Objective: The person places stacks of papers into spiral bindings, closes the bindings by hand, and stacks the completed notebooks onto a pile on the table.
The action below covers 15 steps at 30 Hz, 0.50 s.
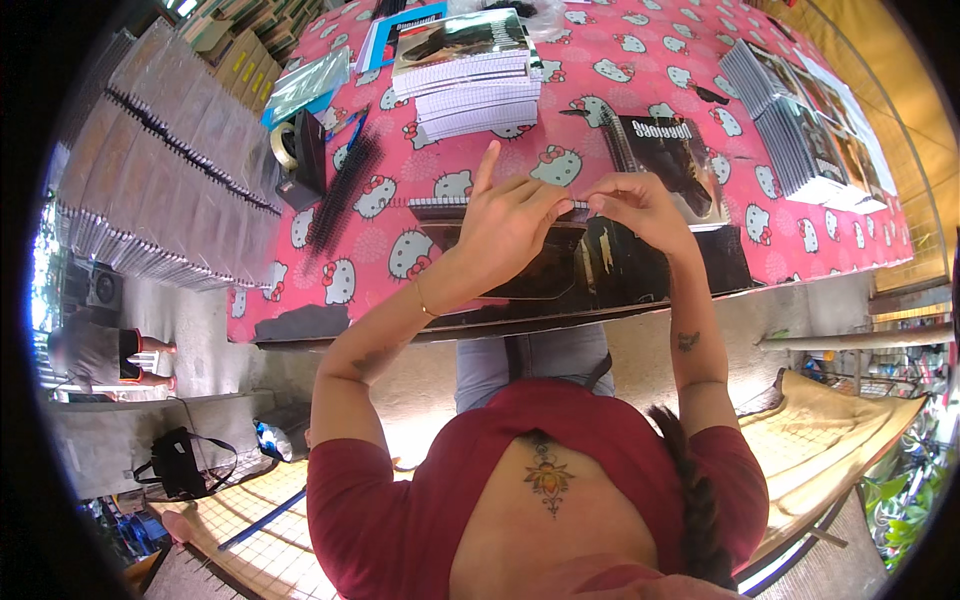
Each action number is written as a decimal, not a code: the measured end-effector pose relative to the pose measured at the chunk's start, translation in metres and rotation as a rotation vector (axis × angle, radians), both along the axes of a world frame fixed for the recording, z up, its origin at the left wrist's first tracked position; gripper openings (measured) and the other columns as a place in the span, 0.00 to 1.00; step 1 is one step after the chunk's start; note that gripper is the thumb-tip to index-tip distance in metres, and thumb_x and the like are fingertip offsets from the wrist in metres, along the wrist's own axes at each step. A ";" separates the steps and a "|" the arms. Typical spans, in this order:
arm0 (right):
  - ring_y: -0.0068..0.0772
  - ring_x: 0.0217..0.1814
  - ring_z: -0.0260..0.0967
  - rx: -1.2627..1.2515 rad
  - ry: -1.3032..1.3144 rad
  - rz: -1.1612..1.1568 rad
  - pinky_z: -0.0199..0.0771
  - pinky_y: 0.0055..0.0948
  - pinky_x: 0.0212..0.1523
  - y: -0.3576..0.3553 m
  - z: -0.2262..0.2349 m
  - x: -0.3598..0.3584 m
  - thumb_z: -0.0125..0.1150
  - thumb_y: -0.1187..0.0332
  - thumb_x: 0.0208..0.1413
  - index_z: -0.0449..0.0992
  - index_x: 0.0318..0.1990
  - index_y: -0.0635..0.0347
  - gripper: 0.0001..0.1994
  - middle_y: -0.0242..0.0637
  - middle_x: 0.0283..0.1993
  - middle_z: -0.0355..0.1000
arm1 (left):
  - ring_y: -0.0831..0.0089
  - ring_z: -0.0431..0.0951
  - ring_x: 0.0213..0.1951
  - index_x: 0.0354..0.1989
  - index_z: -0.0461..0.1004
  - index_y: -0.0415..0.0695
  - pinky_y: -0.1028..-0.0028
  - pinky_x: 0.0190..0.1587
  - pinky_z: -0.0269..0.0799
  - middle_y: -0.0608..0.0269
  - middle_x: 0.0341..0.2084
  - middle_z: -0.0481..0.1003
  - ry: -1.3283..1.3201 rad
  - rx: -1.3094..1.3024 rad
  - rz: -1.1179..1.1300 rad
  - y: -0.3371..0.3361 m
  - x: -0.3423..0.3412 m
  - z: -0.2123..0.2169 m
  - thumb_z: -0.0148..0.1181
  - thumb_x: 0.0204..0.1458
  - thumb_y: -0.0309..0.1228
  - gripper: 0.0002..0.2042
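Note:
A dark-covered notebook lies at the table's front edge, its spiral binding along the far side. My left hand rests over that binding, thumb and fingertips pressed together at its right part, one finger stretched out away from me. Close beside it, my right hand pinches the right end of the binding between thumb and fingers. The exact bit between the fingertips is too small to make out. Under the notebook is a dark board with worn, pale patches. Just beyond my right hand lies another black spiral notebook.
A pink patterned cloth covers the table. Loose black coils and a tape dispenser sit on the left. Bound page blocks are stacked at the back, more notebooks at right. Tall notebook stacks stand far left.

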State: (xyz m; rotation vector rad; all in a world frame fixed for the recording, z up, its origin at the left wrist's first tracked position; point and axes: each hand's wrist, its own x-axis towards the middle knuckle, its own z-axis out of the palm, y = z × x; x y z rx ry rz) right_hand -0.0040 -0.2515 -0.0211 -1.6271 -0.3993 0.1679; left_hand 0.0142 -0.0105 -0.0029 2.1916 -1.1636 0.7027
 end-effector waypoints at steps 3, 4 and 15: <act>0.15 0.41 0.68 -0.042 -0.065 0.041 0.70 0.21 0.44 0.002 0.007 0.004 0.62 0.77 0.62 0.78 0.39 0.68 0.03 0.28 0.36 0.73 | 0.63 0.81 0.35 0.38 0.79 0.46 0.46 0.68 0.55 0.63 0.29 0.80 0.009 0.033 0.014 0.003 -0.002 0.000 0.64 0.58 0.32 0.05; 0.15 0.41 0.67 -0.048 -0.119 0.023 0.70 0.21 0.44 0.005 0.005 0.003 0.62 0.78 0.62 0.77 0.38 0.67 0.02 0.28 0.36 0.72 | 0.63 0.81 0.36 0.40 0.79 0.46 0.47 0.66 0.57 0.63 0.31 0.80 0.018 0.059 0.023 0.004 -0.003 0.000 0.64 0.58 0.32 0.05; 0.21 0.43 0.70 0.029 -0.412 -0.213 0.71 0.25 0.43 0.037 0.004 -0.031 0.64 0.71 0.63 0.79 0.50 0.65 0.11 0.33 0.44 0.76 | 0.55 0.78 0.39 0.46 0.79 0.40 0.60 0.43 0.74 0.55 0.37 0.79 0.147 -0.021 -0.273 0.015 0.001 0.053 0.67 0.51 0.25 0.13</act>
